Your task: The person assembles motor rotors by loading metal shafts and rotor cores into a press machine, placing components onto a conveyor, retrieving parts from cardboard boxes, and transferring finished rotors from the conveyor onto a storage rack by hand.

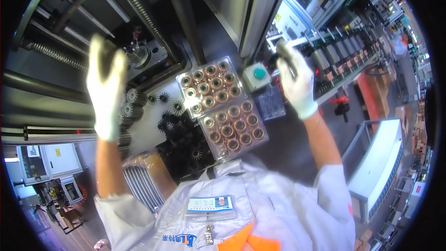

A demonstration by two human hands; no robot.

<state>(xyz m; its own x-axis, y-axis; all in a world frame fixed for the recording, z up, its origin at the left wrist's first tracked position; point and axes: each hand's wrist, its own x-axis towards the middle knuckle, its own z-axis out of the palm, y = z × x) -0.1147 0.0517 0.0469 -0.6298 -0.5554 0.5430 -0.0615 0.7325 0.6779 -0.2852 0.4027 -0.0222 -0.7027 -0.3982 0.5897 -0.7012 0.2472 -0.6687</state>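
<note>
My left hand [106, 86], in a white glove, is raised at the left before the machine's dark opening. Its thumb and fingers are spread and smeared by motion, and I make out nothing held. A metal fixture [138, 56] stands just right of it. My right hand [296, 81], also gloved, is up at the right with thumb and fingers apart. Its fingertips look dark, and no held part shows clearly. Nearest to it is a light box with a green push button [259, 73]. Between my hands lie two clear plastic trays [226, 108] of copper-coloured ring parts.
Dark toothed cores [181, 132] are heaped left of the trays, beside stacked ones [130, 102]. A box of metal rods [143, 183] sits near my left forearm. Thick springs [134, 4] and bars frame the machine. At right runs a conveyor [332, 58] with cylindrical parts.
</note>
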